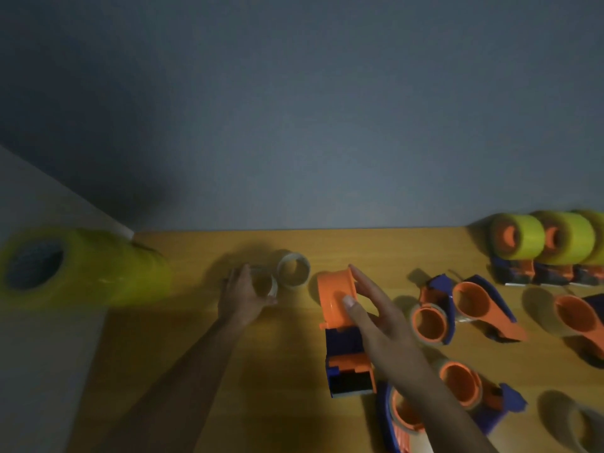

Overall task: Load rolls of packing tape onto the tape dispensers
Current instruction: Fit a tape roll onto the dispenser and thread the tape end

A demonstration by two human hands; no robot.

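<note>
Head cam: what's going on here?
A person is loading tape dispensers at a wooden table. The left hand grips a clear tape roll, with a second clear roll just beyond it. The right hand rests on an empty orange-and-blue dispenser. Loaded dispensers with yellow rolls stand far right; several unloaded dispensers lie nearer. A stack of yellow rolls lies at left.

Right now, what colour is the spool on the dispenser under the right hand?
Orange spool, blue body below; head view.
</note>
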